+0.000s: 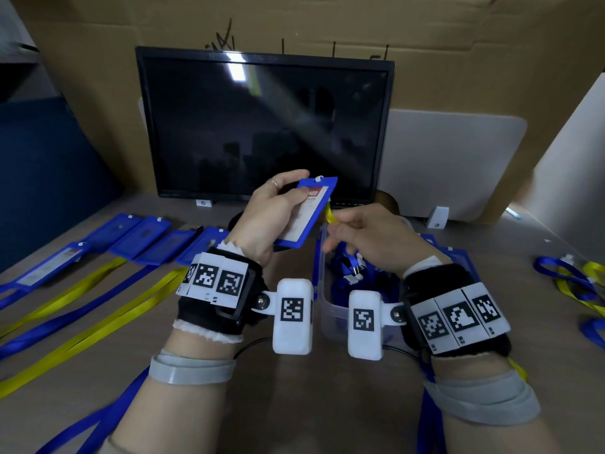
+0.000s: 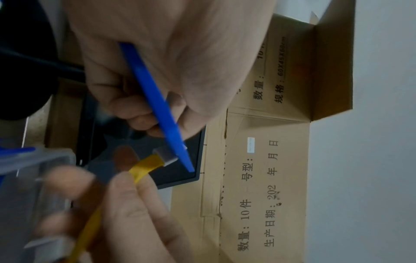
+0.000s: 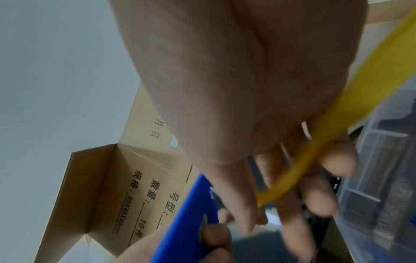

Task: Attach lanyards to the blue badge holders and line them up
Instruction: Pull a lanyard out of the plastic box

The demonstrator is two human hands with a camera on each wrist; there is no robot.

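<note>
My left hand (image 1: 278, 204) grips a blue badge holder (image 1: 311, 211) with a white card in it, raised above the desk in front of the monitor. My right hand (image 1: 347, 227) pinches the end of a yellow lanyard (image 1: 330, 217) just right of the holder. In the left wrist view the yellow lanyard (image 2: 141, 170) ends in a grey clip (image 2: 165, 156) that touches the edge of the blue holder (image 2: 157, 106). In the right wrist view the yellow strap (image 3: 326, 124) runs under my curled fingers (image 3: 337, 163) toward the holder (image 3: 191, 213).
Several blue holders (image 1: 144, 239) with blue and yellow lanyards (image 1: 85, 312) lie in a row on the left of the desk. A clear plastic bin (image 1: 330, 309) with more lanyards stands under my right hand. Loose lanyards (image 1: 573, 280) lie at the right. A dark monitor (image 1: 262, 126) stands behind.
</note>
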